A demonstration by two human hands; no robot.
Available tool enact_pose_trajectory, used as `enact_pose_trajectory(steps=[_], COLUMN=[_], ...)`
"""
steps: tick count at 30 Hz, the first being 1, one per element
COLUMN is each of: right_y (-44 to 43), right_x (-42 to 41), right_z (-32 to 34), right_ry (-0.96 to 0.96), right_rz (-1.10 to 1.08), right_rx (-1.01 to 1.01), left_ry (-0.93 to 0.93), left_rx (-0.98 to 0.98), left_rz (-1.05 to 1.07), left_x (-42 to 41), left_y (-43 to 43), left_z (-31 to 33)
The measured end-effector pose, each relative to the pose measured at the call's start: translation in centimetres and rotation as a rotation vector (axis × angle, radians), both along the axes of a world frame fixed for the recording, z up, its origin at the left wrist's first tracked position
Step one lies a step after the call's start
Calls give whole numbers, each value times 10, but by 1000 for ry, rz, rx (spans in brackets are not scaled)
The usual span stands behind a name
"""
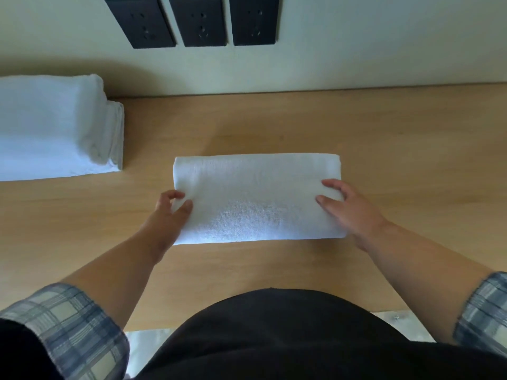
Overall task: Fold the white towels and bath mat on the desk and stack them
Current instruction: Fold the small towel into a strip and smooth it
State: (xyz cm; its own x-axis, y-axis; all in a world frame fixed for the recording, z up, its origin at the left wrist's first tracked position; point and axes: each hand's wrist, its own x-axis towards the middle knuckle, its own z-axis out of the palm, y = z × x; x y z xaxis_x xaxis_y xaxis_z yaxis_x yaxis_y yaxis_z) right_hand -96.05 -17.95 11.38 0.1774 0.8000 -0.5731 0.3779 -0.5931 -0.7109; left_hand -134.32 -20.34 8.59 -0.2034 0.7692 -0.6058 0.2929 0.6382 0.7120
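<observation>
Lying flat mid-desk, a folded white towel forms a neat rectangle on the wooden desk. The left hand pinches its left edge between thumb and fingers; the right hand rests on its right end, fingers loosely spread. A stack of folded white towels sits far left.

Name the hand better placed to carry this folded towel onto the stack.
Left, probably. The left hand grips the folded towel on the side nearest the stack; the right hand rests on the far end.
</observation>
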Motion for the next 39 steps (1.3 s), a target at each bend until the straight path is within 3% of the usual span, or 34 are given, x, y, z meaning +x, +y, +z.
enact_pose_trajectory(steps=[10,17,27,39], right_y=[22,-5,-63,-23], right_x=[18,-8,-75,-164], right_z=[14,29,71,118], right_ry=[327,305,377,510], right_rz=[-99,-127,-13,194], right_rx=[-322,-167,14,93], left_ry=[-249,-162,-139,-23], left_rx=[-234,-133,57,186], left_rz=[91,106,-19,179], left_x=[2,-1,-72,-165], left_y=[25,-5,-74,-114], left_z=[18,30,91,161])
